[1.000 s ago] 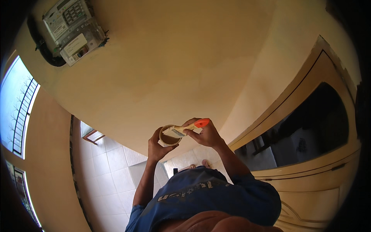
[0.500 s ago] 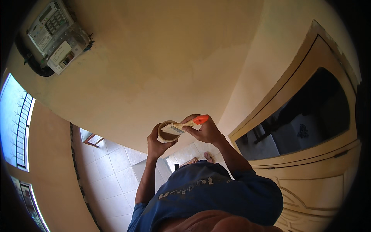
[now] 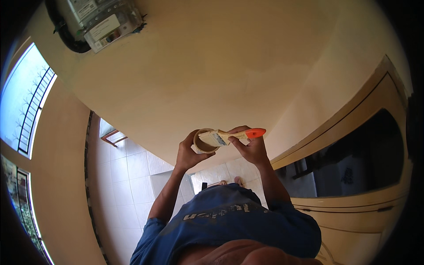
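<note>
My left hand (image 3: 188,152) is closed around a small round paint cup (image 3: 196,140), thumb along its near side. The cup's open top faces me, and its inside looks tan. In my right hand (image 3: 252,150) is a paintbrush (image 3: 225,136), its fingers closed on the pale wooden handle. The orange handle end points right. The brush's pale bristles reach over the cup's mouth and rest at or just inside the rim; exact contact is hard to tell.
A tan wall (image 3: 198,75) fills the space ahead. An electricity meter (image 3: 106,26) with a black conduit is fixed to it at upper left. To the right stands a wooden door (image 3: 304,204) with a dark glass panel. White tiles (image 3: 128,176) cover the floor, where a bench (image 3: 110,132) stands.
My view has shifted, so the meter sits higher and further right. Both hands, with cup and brush, appear slightly further right, and the brush lies more level, bristles still at the cup.
</note>
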### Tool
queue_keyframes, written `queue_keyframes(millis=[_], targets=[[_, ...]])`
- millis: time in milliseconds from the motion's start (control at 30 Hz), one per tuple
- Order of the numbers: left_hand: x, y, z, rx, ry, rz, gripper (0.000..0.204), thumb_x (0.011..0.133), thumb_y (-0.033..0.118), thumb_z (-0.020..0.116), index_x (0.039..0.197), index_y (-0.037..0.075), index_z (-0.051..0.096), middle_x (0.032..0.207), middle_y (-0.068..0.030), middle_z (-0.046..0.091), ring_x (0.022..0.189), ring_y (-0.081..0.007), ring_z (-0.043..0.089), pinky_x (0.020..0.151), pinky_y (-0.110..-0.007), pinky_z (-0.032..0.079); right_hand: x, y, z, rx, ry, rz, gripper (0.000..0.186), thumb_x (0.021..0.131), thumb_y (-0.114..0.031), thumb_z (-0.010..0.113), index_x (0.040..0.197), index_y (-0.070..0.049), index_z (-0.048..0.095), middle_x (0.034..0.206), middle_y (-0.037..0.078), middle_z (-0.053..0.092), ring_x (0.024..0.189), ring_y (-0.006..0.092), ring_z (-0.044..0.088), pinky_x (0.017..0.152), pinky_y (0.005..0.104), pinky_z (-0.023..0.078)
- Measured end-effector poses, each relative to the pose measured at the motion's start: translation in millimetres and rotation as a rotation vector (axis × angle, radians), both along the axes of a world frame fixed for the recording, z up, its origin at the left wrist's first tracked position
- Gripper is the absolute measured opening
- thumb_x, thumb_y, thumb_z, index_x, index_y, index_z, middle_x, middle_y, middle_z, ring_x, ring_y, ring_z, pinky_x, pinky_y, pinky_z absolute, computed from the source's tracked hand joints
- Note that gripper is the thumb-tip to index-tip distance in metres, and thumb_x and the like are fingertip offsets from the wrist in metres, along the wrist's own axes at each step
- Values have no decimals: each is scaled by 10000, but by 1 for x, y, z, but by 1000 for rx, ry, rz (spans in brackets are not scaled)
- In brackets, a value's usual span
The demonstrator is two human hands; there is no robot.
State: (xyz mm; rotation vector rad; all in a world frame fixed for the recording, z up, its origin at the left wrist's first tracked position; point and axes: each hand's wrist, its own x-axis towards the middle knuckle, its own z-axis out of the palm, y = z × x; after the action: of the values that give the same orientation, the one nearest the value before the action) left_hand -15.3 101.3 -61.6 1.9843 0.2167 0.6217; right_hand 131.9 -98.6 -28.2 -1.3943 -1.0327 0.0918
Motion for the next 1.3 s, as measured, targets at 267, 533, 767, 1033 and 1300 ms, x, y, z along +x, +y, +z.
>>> queue_keyframes(millis=[267, 533, 767, 1033, 1300], targets=[[-6, -4, -2, 11, 12, 113, 864, 662, 272, 983, 1364, -32, 582, 1245, -176, 725, 1174, -274, 710, 1017, -411, 569, -1, 6, -5, 84, 117, 106, 171, 935, -9, 754, 1091, 14, 688, 1028, 106, 744, 952, 161, 722, 863, 304, 567], [-14, -8, -19, 7, -25, 157, 875, 657, 263, 992, 1373, -30, 584, 1256, -173, 720, 1176, -276, 705, 1022, -421, 567, 4, 6, -8, 91, 107, 150, 194, 942, 27, 738, 1128, 27, 682, 1045, 105, 734, 977, 149, 714, 897, 291, 563], [-15, -14, -7, 32, -1, 170, 858, 651, 269, 991, 1357, -22, 601, 1254, -169, 719, 1173, -285, 705, 1028, -415, 563, 3, -2, 13, 7, 68, 189, 171, 940, 28, 740, 1104, 26, 692, 1034, 105, 734, 938, 149, 718, 866, 288, 571], [-18, -14, -7, -51, -8, 172, 858, 654, 268, 993, 1359, -24, 600, 1260, -171, 718, 1174, -285, 707, 1036, -418, 563, 1, 4, 6, 38, 75, 128, 164, 942, 16, 741, 1097, 37, 690, 1031, 100, 734, 936, 142, 715, 857, 286, 573], [-18, -12, -6, 16, -46, 172, 884, 653, 292, 997, 1366, -34, 589, 1247, -182, 721, 1162, -300, 714, 1035, -426, 567, -1, 8, 1, 82, 106, 92, 164, 956, -10, 739, 1099, 51, 686, 1052, 114, 726, 955, 159, 721, 865, 307, 595]])
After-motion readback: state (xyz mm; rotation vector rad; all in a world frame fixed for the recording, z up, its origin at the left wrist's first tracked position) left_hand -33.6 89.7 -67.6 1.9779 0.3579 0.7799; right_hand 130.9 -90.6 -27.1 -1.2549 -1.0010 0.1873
